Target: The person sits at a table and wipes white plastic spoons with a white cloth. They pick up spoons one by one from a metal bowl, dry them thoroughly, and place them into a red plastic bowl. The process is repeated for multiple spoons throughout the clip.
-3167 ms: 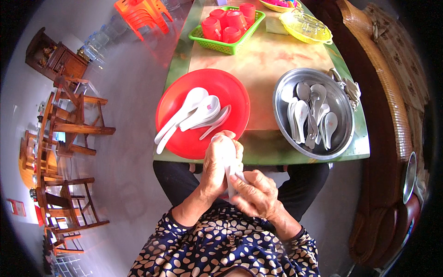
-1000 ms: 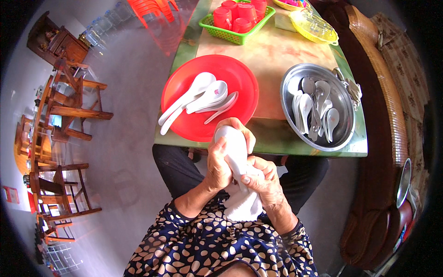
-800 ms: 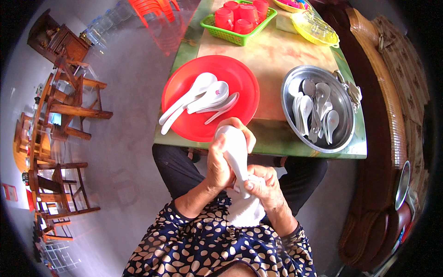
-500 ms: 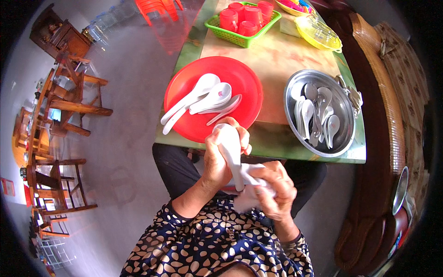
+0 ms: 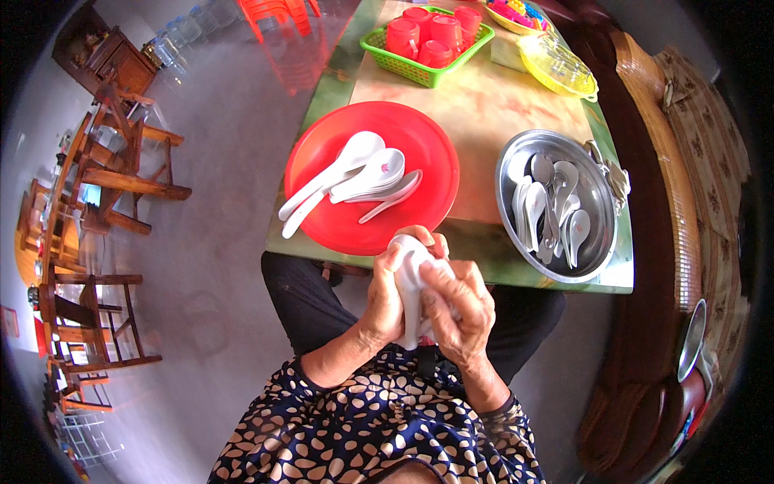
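Over my lap, just off the near table edge, my left hand [image 5: 385, 294] is closed around the bowl end of a white soup spoon [image 5: 412, 316], its handle pointing down toward me. My right hand [image 5: 463, 310] presses a bunched white cloth [image 5: 436, 266] against the spoon's bowl, and the fingers hide much of both. Beyond my hands, a round red tray [image 5: 322, 153] carries several white soup spoons [image 5: 379, 173], some stacked together. To the right, an oval steel basin [image 5: 506, 208] contains more white spoons [image 5: 535, 211] and some metal ones.
At the table's far end are a green basket [image 5: 403, 68] of red cups [image 5: 446, 32] and a yellow strainer-like basket [image 5: 556, 68]. Light cloth-like items [image 5: 617, 181] lie beside the basin. A wooden bench [image 5: 645, 242] runs along the right; wooden chairs [image 5: 133, 181] stand left.
My right hand and the cloth have moved up from the spoon's handle to its bowl. My left hand keeps its hold on the spoon. The view has shifted slightly.
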{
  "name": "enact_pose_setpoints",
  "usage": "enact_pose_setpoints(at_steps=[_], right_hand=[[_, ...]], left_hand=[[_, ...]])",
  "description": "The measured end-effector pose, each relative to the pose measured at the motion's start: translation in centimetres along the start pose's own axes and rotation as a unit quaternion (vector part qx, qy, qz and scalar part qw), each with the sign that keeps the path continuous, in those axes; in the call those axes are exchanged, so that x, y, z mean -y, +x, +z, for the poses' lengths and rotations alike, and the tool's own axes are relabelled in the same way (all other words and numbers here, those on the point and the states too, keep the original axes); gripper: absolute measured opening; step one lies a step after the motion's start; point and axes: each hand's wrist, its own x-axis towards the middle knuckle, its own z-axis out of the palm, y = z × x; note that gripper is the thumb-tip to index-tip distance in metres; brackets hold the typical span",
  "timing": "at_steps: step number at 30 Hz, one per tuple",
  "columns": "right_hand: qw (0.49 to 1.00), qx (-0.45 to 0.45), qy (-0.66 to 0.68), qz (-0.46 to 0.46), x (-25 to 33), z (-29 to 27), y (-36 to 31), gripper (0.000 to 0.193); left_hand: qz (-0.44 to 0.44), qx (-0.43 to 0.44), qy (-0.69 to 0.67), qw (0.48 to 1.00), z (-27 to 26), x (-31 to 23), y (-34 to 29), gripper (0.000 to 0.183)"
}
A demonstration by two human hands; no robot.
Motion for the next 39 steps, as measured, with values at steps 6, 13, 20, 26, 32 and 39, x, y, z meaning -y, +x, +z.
enact_pose_setpoints(at_steps=[6,13,20,26,32,39], right_hand=[[0.992,0.058,-0.063,-0.094,-0.6,-0.1,-0.4,0.036],[0.992,0.027,-0.105,-0.068,-0.8,-0.2,1.4,0.032],[0.997,0.008,-0.078,-0.018,-1.4,0.1,2.2,0.027],[0.982,0.031,-0.145,-0.117,-1.5,0.7,0.7,0.043],[0.979,0.011,-0.186,-0.087,-0.5,1.5,-0.7,0.055],[0.993,-0.019,-0.037,0.107,-1.3,0.7,-0.7,0.047]], left_hand=[[-0.046,-0.017,0.059,0.997,-0.4,-0.5,0.2,0.058],[-0.016,0.042,0.212,0.976,-1.0,-0.2,-0.4,0.086],[-0.01,0.079,0.248,0.965,-1.9,0.3,-0.7,0.077],[-0.042,0.029,0.209,0.977,-2.4,-0.1,-0.1,0.085],[-0.057,0.005,0.125,0.991,-1.9,-0.4,0.0,0.085],[-0.024,0.072,0.064,0.995,-1.0,-0.3,0.1,0.082]])
